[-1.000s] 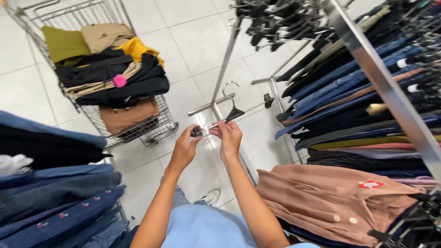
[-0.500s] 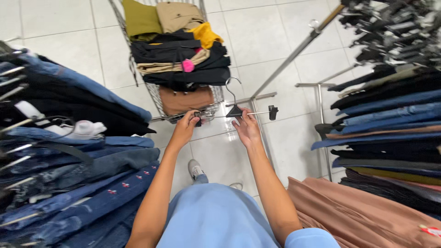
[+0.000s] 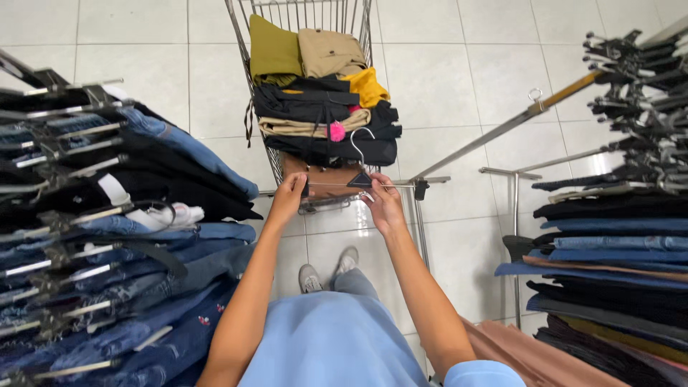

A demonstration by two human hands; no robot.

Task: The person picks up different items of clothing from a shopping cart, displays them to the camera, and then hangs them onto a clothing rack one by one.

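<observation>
**Hanger held level over the cart**

Hanger sits at the centre of the frame, a black clip hanger with a metal bar and a wire hook curving upward. It has no garment on it. The left hand pinches the clip at the bar's left end, fingers closed on it. The right hand grips the bar just right of the hook, fingers curled around it; the bar's right clip sticks out past this hand. Both arms reach up from the bottom of the frame.

Just behind the hanger, in the upper centre, stands a wire cart heaped with folded clothes in olive, tan, yellow and black. Jeans on hangers fill the left side. More trousers hang on a rack at the right. White floor tiles show between them.
</observation>
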